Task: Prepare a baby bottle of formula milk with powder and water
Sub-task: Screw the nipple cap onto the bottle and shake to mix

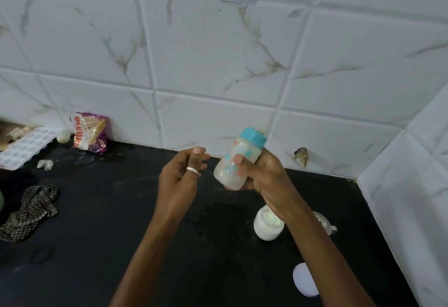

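Head view, looking down on a glossy black stone counter [101,246] backed by white marble-patterned wall tiles [211,59]. At far left a pale translucent ice-cube tray [25,148] lies tilted over the counter's back edge, with a small whitish round object [63,135] just beyond its far corner. Beside that, a crumpled purple and white plastic food packet [89,131] leans against the wall. In front of the tray sits a small crumpled scrap of pale paper [45,164], and nearer the viewer a black-and-white checked cloth [30,211] lies bunched on the counter.

Toward the middle, the left hand [180,182] is raised above the counter, fingers loosely curled and holding nothing, with a silver ring [193,170] on one finger. It is just beside the bottle but not touching it. The right hand [264,178] grips a clear plastic baby bottle with pastel prints [234,165], filled with white milk and tilted so its turquoise screw collar [253,138] and pale teat point up and to the right, toward the wall. The bottle is blurred.

Below the right forearm a small open glass jar of white powder [266,226] stands on the counter, and just right of it a clear cup [324,223] is partly hidden by the arm. Nearer the viewer a round white lid [303,280] lies flat. On the wall behind, a brownish chipped patch [301,156] marks the tile.
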